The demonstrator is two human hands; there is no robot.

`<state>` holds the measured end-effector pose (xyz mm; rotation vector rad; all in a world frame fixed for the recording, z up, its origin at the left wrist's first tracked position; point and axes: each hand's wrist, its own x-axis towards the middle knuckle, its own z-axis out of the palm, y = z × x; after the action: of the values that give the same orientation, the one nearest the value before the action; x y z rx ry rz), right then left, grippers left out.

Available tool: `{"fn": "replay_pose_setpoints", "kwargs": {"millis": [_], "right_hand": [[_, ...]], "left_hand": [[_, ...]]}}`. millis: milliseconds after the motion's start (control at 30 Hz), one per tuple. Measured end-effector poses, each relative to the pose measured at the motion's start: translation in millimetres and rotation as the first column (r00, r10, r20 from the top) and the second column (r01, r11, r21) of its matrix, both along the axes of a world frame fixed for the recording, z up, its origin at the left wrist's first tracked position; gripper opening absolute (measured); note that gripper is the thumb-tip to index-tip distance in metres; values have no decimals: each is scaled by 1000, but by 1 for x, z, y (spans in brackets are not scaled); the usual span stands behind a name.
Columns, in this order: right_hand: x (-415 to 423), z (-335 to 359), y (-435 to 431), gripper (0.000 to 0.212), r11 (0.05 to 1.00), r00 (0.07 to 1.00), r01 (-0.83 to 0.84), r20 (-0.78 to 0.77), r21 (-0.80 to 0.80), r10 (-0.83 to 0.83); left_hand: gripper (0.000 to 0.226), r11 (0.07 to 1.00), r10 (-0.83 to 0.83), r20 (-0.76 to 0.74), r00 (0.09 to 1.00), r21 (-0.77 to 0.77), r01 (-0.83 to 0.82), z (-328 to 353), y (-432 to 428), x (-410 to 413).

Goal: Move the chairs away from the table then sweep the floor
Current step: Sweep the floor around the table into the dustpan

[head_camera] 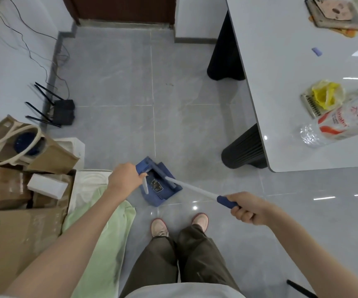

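A blue dustpan (pixel 159 195) sits on the grey tiled floor (pixel 117 82) just ahead of my feet, with some debris inside it. My left hand (pixel 125 176) grips the top of the dustpan's upright handle (pixel 145 186). My right hand (pixel 245 208) is closed on the blue grip of a broom (pixel 192 189), whose white pole slants down to the left. The broom's blue head rests at the dustpan's mouth. The white table (pixel 281 82) stands to the right on black ribbed legs (pixel 241 150). No chairs are in view.
Cardboard boxes (pixel 12 190), a paper bag (pixel 34 147) and a light green cloth (pixel 100 233) crowd the left side. A black router (pixel 63 111) with antennas and cables lies by the left wall. A plastic bottle (pixel 341 121), a yellow bag (pixel 324 95) and a stack of items (pixel 335 14) are on the table. A brown door (pixel 126 9) is ahead.
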<state>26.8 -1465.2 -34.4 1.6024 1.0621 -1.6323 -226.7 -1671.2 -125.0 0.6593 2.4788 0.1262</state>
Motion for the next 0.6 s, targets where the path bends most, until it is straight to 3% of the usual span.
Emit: {"fn": "replay_pose_setpoints", "kwargs": {"millis": [133, 267, 433, 600], "right_hand": [[-8, 17, -3, 18, 999, 998, 11, -56, 30, -9], [-39, 16, -9, 20, 977, 983, -117, -122, 176, 139], [-112, -22, -8, 31, 883, 943, -218, -142, 416, 300], [-178, -71, 8, 26, 793, 920, -297, -64, 532, 387]], "left_hand": [[39, 997, 76, -24, 997, 25, -75, 3, -21, -1], [36, 984, 169, -71, 983, 70, -164, 8, -48, -9], [36, 941, 328, -46, 944, 105, -322, 11, -70, -23], [36, 906, 415, -26, 909, 95, -411, 5, -73, -31]]}}
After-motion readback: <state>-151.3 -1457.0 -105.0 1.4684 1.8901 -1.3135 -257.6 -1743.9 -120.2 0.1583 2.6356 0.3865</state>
